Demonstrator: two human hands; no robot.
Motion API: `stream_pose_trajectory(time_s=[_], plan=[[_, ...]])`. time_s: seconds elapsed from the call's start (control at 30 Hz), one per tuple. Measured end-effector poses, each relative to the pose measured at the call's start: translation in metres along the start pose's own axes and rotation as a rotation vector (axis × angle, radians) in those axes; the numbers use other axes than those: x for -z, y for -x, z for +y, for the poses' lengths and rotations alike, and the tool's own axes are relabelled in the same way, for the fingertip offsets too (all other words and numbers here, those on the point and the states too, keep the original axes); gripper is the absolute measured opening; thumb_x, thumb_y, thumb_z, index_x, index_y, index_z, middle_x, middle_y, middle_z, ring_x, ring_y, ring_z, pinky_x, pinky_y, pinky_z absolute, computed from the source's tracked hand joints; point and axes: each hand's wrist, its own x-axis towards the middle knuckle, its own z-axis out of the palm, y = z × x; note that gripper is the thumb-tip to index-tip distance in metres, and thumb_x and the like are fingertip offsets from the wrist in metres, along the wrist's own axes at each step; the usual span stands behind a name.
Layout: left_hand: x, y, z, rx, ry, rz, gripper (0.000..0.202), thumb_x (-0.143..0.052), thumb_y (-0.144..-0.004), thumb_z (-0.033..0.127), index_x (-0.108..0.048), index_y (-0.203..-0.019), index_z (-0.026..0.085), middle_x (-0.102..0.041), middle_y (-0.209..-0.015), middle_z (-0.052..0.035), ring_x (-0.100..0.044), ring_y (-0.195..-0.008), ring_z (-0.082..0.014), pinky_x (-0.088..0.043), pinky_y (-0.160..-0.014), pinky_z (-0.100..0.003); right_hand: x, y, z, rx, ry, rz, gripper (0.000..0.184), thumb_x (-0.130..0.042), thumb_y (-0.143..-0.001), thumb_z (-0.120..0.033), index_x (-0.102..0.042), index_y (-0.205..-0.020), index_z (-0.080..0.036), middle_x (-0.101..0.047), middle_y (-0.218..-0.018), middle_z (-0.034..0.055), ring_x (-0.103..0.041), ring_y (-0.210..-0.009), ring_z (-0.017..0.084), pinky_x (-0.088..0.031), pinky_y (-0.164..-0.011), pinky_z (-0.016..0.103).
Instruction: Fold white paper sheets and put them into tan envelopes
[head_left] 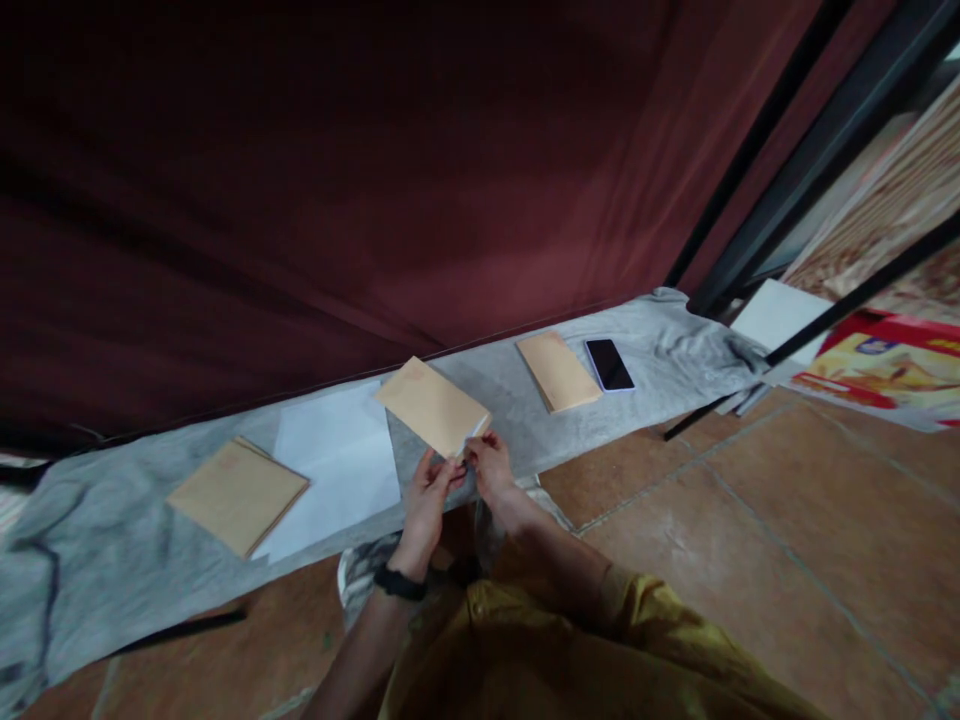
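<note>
A tan paper envelope (433, 402) is held over the middle of the grey cloth, its near end towards me. My left hand (433, 492) is closed on the near corner, thumb and fingers pinching it. At the same end, my right hand (489, 464) has its fingers closed on the edge, where a narrow white piece (474, 430) shows; I cannot tell whether this is paper inside or part of the flap. To the left lie white paper sheets (341, 460), partly under a stack of tan envelopes (238, 497). More tan envelopes (559, 370) are piled on the right.
A phone (610, 364) with a dark screen lies beside the right pile. Grey cloth (112, 530) covers the long narrow surface, against a dark red curtain (450, 230). Dark metal bars (862, 320) and a red and yellow package (892, 365) are at right, above brown floor tiles (720, 570).
</note>
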Motion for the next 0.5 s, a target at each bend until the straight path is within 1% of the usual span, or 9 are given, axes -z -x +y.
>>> stream_pose_trajectory(time_s=[0.07, 0.13, 0.17, 0.27, 0.37, 0.5], plan=[[-0.011, -0.002, -0.001, 0.015, 0.028, 0.022, 0.064, -0.085, -0.069, 0.04, -0.06, -0.124, 0.016, -0.073, -0.081, -0.0011, -0.071, -0.072, -0.0153, -0.058, -0.074, -0.03, 0.003, 0.004, 0.001, 0.008, -0.018, -0.008, 0.025, -0.067, -0.057, -0.031, -0.046, -0.069, -0.024, -0.056, -0.06, -0.0074, -0.051, -0.054, 0.01, -0.042, -0.051, 0.021], [-0.017, -0.005, -0.001, 0.022, 0.02, 0.033, 0.056, -0.085, -0.065, 0.036, -0.063, -0.113, 0.016, -0.071, -0.076, 0.0008, -0.068, -0.066, -0.0128, -0.056, -0.068, -0.026, 0.008, 0.006, -0.001, 0.011, -0.021, -0.026, 0.025, -0.067, -0.056, -0.031, -0.047, -0.07, -0.024, -0.058, -0.062, -0.0071, -0.053, -0.055, 0.01, -0.045, -0.053, 0.021], [-0.019, -0.007, -0.001, 0.023, 0.016, 0.034, 0.055, -0.085, -0.063, 0.035, -0.064, -0.11, 0.016, -0.071, -0.075, 0.0012, -0.067, -0.064, -0.0119, -0.054, -0.065, -0.024, 0.01, 0.007, -0.002, 0.01, -0.019, -0.036, 0.025, -0.068, -0.056, -0.03, -0.048, -0.071, -0.024, -0.06, -0.064, -0.0065, -0.054, -0.056, 0.011, -0.046, -0.054, 0.021], [-0.02, -0.012, 0.002, 0.013, -0.017, 0.025, 0.055, -0.084, -0.06, 0.032, -0.065, -0.109, 0.015, -0.069, -0.069, 0.0028, -0.062, -0.058, -0.0109, -0.049, -0.058, -0.022, 0.018, 0.006, -0.007, 0.008, -0.002, -0.077, 0.026, -0.068, -0.056, -0.027, -0.054, -0.076, -0.023, -0.066, -0.072, -0.0046, -0.06, -0.064, 0.012, -0.051, -0.059, 0.022], [-0.015, -0.018, 0.009, 0.01, -0.138, -0.02, 0.055, -0.081, -0.06, 0.028, -0.065, -0.11, 0.015, -0.067, -0.065, 0.0036, -0.059, -0.054, -0.0105, -0.044, -0.053, -0.021, 0.028, 0.004, -0.014, 0.0, 0.025, -0.122, 0.027, -0.069, -0.057, -0.024, -0.058, -0.083, -0.023, -0.071, -0.082, -0.0033, -0.065, -0.071, 0.013, -0.055, -0.064, 0.023], [-0.005, -0.029, 0.022, 0.025, -0.227, -0.067, 0.052, -0.075, -0.059, 0.022, -0.066, -0.11, 0.013, -0.066, -0.064, 0.003, -0.057, -0.052, -0.0112, -0.042, -0.05, -0.021, 0.041, -0.002, -0.024, -0.032, 0.045, -0.175, 0.03, -0.075, -0.059, -0.025, -0.057, -0.083, -0.023, -0.071, -0.082, -0.0017, -0.069, -0.074, 0.015, -0.06, -0.071, 0.028]])
